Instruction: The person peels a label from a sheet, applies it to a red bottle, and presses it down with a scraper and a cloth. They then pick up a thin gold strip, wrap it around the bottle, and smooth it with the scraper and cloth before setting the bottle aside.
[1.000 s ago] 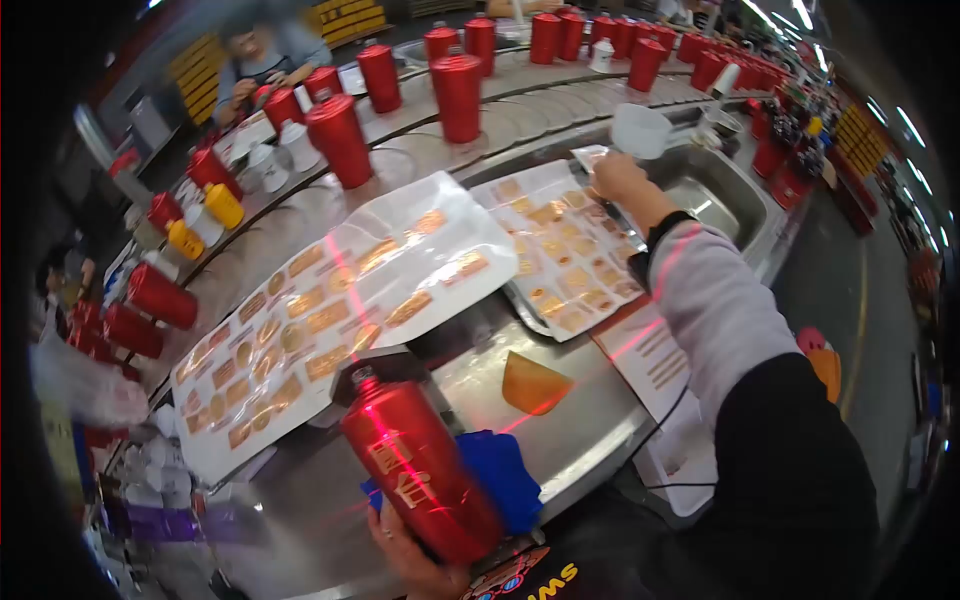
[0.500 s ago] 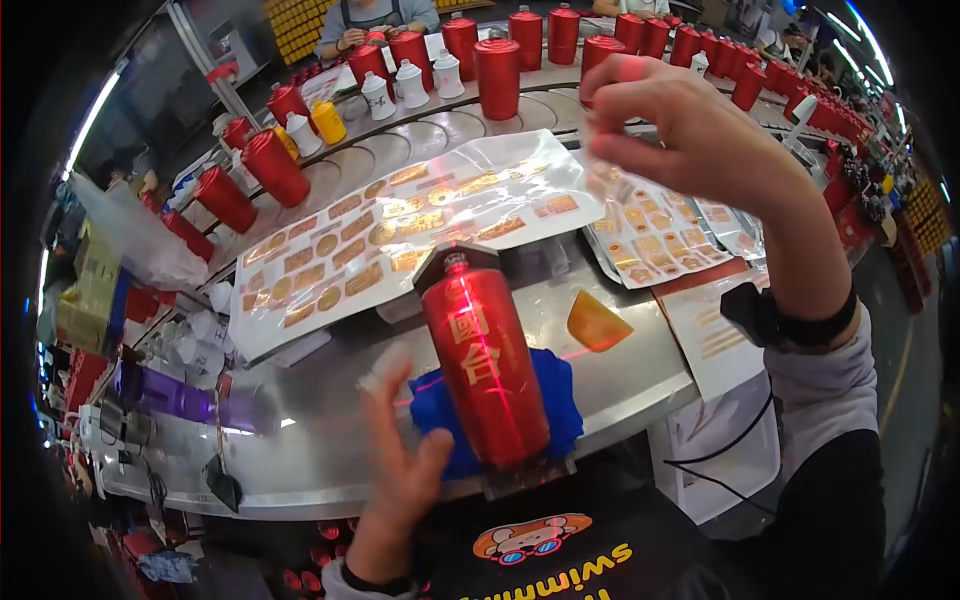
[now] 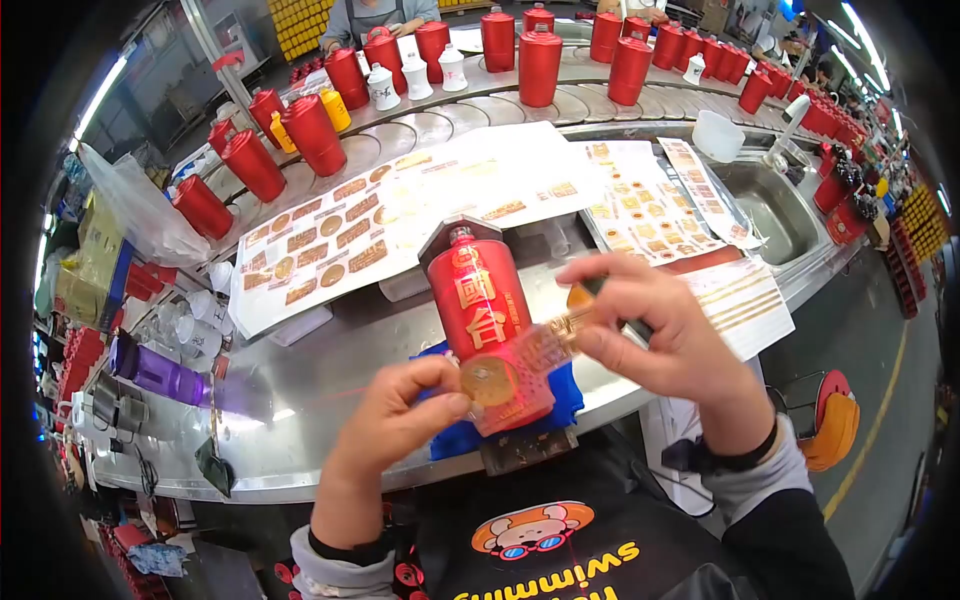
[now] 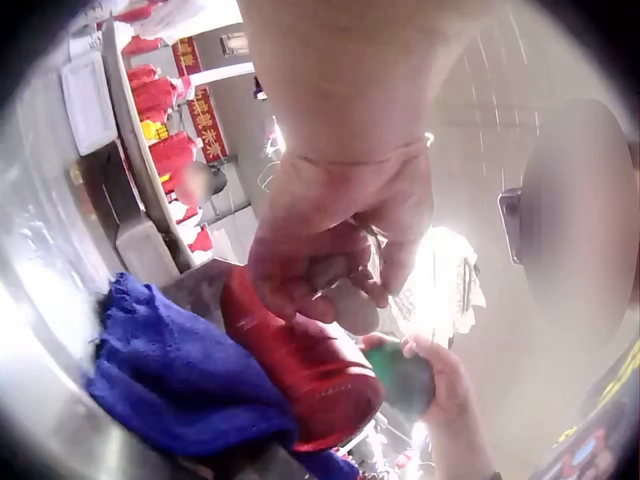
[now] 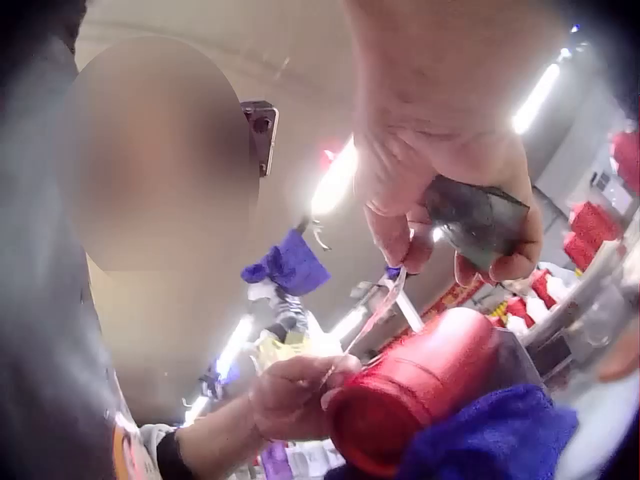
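A red bottle (image 3: 480, 300) with gold characters lies on a blue cloth (image 3: 565, 395), its neck in a dark angular holder. Over its lower part, both hands stretch a clear strip with a round gold sticker (image 3: 488, 381) and gold print. The left hand (image 3: 395, 425) pinches the strip's left end between thumb and finger. At the other end, the right hand (image 3: 665, 335) pinches the strip and also keeps the amber scraper-like piece (image 3: 580, 297) in its fingers. That piece looks dark (image 5: 475, 222) in the right wrist view. Whether the strip touches the bottle, I cannot tell.
Beyond the bottle lie a large sticker sheet (image 3: 350, 225) and a tray of smaller sheets (image 3: 650, 205). A sink (image 3: 765, 205) is at the right, a purple bottle (image 3: 165, 372) at the left. Several red bottles stand along the curved conveyor (image 3: 440, 120).
My right hand has come down from above the sheets and now holds the amber piece that lay on the table. My left hand, earlier open beside the bottle, now pinches the strip.
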Demonstrator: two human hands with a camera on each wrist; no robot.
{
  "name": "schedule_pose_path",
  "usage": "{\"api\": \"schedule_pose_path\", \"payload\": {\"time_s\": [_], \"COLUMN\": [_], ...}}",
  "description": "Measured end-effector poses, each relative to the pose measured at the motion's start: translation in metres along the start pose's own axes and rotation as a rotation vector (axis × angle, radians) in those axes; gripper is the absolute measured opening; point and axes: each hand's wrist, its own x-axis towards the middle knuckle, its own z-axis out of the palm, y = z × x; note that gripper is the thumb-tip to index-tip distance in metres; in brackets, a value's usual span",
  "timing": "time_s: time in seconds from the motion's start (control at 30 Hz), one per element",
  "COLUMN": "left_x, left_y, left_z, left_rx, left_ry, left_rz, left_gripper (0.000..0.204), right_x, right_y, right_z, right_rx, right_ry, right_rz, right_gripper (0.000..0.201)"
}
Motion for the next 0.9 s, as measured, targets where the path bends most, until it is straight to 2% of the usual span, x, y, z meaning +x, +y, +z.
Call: {"api": "schedule_pose_path", "payload": {"time_s": [0.03,0.07,0.27,0.37,0.57,0.67,0.77,0.9], "left_x": [0.001,0.002,0.007,0.007,0.007,0.008,0.008,0.009], "left_y": [-0.008,-0.016,-0.039,-0.042,-0.043,-0.043,-0.043,-0.044], "left_z": [0.003,0.003,0.000,-0.001,-0.002,-0.002,-0.003,-0.004], "left_rx": [0.031,-0.002,-0.090,-0.098,-0.117,-0.103,-0.089,-0.075], "left_ry": [0.017,0.035,0.128,0.123,0.128,0.124,0.122,0.125], "left_rz": [0.011,-0.002,-0.051,-0.047,-0.047,-0.052,-0.054,-0.046], "left_gripper": [0.014,0.015,0.018,0.019,0.019,0.019,0.019,0.019], "right_x": [-0.014,-0.025,-0.051,-0.052,-0.053,-0.053,-0.054,-0.054], "right_y": [0.008,0.016,0.039,0.040,0.044,0.051,0.049,0.051], "right_z": [0.007,0.015,0.032,0.034,0.038,0.043,0.044,0.044], "right_rx": [0.067,0.085,0.165,0.168,0.144,0.117,0.127,0.123], "right_ry": [-0.015,0.008,0.096,0.073,0.071,0.127,0.110,0.100], "right_rz": [0.176,0.247,0.379,0.408,0.354,0.253,0.308,0.294], "right_gripper": [0.014,0.016,0.012,0.012,0.012,0.013,0.012,0.013]}}
